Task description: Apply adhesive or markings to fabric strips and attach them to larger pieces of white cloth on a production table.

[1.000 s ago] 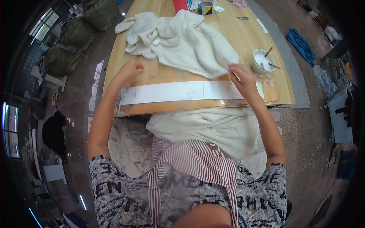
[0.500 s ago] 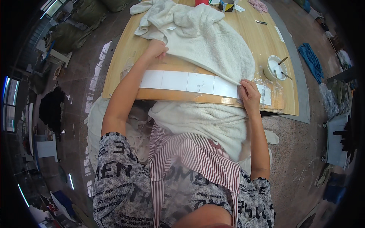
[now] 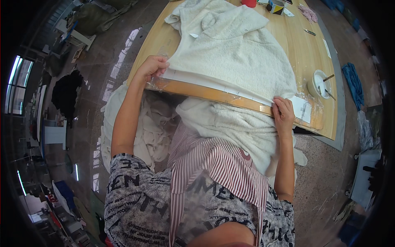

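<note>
A cream knitted garment [image 3: 234, 49] lies spread on the wooden table, its near edge stretched almost straight between my hands. My left hand [image 3: 154, 66] is closed on the left end of that edge. Fingers pinched, my right hand [image 3: 284, 113] grips the right end, close to the table's front edge. Beneath the cloth a white paper strip [image 3: 193, 77] shows only as a narrow band, the rest covered. The strip rests on a tan board [image 3: 193, 89] partly wrapped in clear film.
A white tub [image 3: 316, 86] of white paste with two handles sticking out stands at the right. Beyond are small pliers-like snips [image 3: 309, 31], a pink cloth [image 3: 307, 13], a box [image 3: 275, 6] and a red object [image 3: 249, 3]. More cream fabric [image 3: 234, 123] is piled below the table edge.
Both hands have drawn the garment's edge nearer, so it now covers most of the paper strip. The cloth lies flatter, with fewer folds. The whole view has shifted somewhat.
</note>
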A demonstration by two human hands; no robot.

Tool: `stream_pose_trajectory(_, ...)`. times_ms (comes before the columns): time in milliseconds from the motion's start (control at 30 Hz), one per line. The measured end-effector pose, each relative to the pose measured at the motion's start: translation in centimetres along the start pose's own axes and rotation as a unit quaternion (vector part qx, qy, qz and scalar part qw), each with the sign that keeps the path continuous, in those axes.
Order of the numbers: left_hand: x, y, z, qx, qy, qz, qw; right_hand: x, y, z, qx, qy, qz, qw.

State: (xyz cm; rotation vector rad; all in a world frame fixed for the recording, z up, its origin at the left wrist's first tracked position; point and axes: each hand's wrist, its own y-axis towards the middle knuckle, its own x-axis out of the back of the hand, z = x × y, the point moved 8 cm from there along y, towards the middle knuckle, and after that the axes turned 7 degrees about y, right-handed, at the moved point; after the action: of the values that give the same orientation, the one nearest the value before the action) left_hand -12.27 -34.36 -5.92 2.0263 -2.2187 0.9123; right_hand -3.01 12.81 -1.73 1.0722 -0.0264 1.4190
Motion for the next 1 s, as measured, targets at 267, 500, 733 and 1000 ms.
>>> stream_pose_trajectory(267, 0.5, 0.8, 0.9, -0.11, 0.216, -0.102, 0.965, 0.1, -0.4, 0.1, -0.01, 0.002, 0.005, 1.0)
stream_pose_trajectory(500, 0.3, -3.2, -0.8, -0.186, 0.253, -0.364, 0.877, 0.0, -0.1, -0.4, 0.015, -0.007, -0.013, 1.0)
stream_pose_trajectory(733, -18.3, -10.6, -14.2, -0.512, 0.278, -0.244, 0.775, 1.6, 2.0, -0.8, 0.043, -0.009, 0.003, 0.999)
stream_pose_trajectory(1000, -32.5, -6.8, -16.3, -0.55, 0.34, -0.117, 0.754, 1.1, 0.6, -0.8, 0.034, -0.03, -0.029, 0.999)
